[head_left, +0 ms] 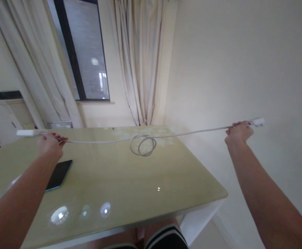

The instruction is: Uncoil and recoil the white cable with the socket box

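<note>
A white cable (192, 132) is stretched between my two hands above the table, with a loose looped knot (143, 152) hanging near its middle. My left hand (51, 143) grips one end, fingers closed round it; a white block (26, 133) sticks out to the left beyond it. At the far right my right hand (240, 132) is closed on the other end. Past those fingers shows a small white plug-like piece (257, 122). The fingers hide part of the cable at both ends.
The glossy pale table (120, 186) ends at a rounded right corner beside the wall. Under my left forearm lies a dark flat tablet (60, 173). Behind are curtains (143, 62), a window (88, 52) and a white cabinet (0, 117) at the left.
</note>
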The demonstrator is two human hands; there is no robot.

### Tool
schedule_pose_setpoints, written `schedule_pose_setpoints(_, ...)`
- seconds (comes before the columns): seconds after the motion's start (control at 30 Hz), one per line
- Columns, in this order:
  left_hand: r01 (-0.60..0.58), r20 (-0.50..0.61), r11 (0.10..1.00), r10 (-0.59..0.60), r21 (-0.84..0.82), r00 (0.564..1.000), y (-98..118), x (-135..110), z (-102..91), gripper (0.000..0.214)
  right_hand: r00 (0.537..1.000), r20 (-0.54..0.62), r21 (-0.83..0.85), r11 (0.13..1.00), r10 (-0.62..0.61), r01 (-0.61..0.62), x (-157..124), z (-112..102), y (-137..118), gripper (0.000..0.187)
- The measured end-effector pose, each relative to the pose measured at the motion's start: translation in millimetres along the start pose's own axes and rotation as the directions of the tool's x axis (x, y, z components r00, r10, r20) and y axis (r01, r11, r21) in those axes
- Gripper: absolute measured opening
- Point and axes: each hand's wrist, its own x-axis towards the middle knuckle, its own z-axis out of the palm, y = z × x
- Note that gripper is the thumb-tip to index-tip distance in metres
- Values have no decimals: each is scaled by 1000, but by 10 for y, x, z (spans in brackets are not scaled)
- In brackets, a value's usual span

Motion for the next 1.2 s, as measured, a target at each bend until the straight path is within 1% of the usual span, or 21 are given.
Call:
schedule_pose_setpoints(0.07,33,141,984,-59,177,988,68,46,-31,41,997,54,-75,996,51,-46,-3,163,-94,34)
schedule_pose_setpoints(0.13,-47,255,945,-39,322,966,132,91,-80,36,981,187,-111,991,-47,69,-25,321,-193,30)
schedule_pose_setpoints(0.23,-78,368,948,-44,310,929,180,91,-72,33,929,346,-118,976,-130,180,-126,588,-236,25)
schedule_pose_setpoints(0.37,11,384,978,-92,210,919,122,-58,177,32,805,594,-111,989,-11,95,-446,1004,-35,23)
schedule_pose_setpoints(0.43,-35,382,990,-19,134,924,64,-133,337,24,750,659,-3,996,-64,88,-640,1196,108,22)
schedule_pose_setpoints(0.5,-173,343,984,151,35,927,6,-180,471,15,719,660,164,976,-217,144,-822,1338,245,23)
schedule_pose_setpoints(0.57,-341,296,939,338,-44,893,-54,-231,557,6,675,646,272,934,-356,232,-1000,1397,380,25)
schedule_pose_setpoints(0.63,-453,334,887,456,-91,825,-144,-341,587,10,590,687,273,903,-424,331,-1208,1352,534,26)
schedule_pose_setpoints(0.67,-486,381,868,484,-99,787,-210,-430,582,14,527,731,245,888,-433,390,-1334,1290,623,26)
schedule_pose_setpoints(0.73,-552,481,830,518,-82,707,-406,-672,544,24,353,846,164,825,-400,541,-1640,1110,825,23)
schedule_pose_setpoints(0.8,-669,547,743,563,-7,619,-688,-959,489,29,202,925,122,753,-323,647,-2009,894,1047,20)
schedule_pose_setpoints(0.83,-729,568,684,593,17,570,-856,-1101,464,30,145,946,126,744,-288,656,-2206,790,1160,19)
schedule_pose_setpoints(0.87,-768,584,640,614,26,531,-1033,-1235,444,31,132,957,118,766,-257,632,-2404,696,1272,20)
schedule_pose_setpoints(0.9,-778,588,627,616,38,524,-1211,-1359,430,32,167,961,87,813,-221,575,-2595,616,1381,20)
schedule_pose_setpoints(0.93,-772,583,634,608,51,538,-1381,-1470,422,34,226,959,40,874,-169,484,-2772,551,1486,21)
schedule_pose_setpoints(0.97,-770,607,636,596,43,526,-1534,-1572,419,36,299,948,-10,929,-108,369,-2930,504,1587,22)
schedule_pose_setpoints(1.0,-773,654,634,580,13,487,-1663,-1666,418,37,381,923,-52,968,-47,245,-3064,471,1680,24)
schedule_pose_setpoints(1.07,-760,753,644,540,-82,376,-1832,-1841,416,37,468,879,-100,995,90,-3,-3254,439,1836,30)
schedule_pose_setpoints(1.1,-743,804,658,505,-122,315,-1871,-1925,414,35,469,870,-116,987,153,-107,-3312,431,1893,34)
schedule_pose_setpoints(1.13,-722,842,676,469,-147,268,-1884,-2006,411,32,439,874,-133,973,206,-191,-3350,424,1934,39)
schedule_pose_setpoints(1.2,-667,890,724,406,-176,206,-1859,-2157,405,25,339,905,-164,946,256,-278,-3385,399,1962,44)
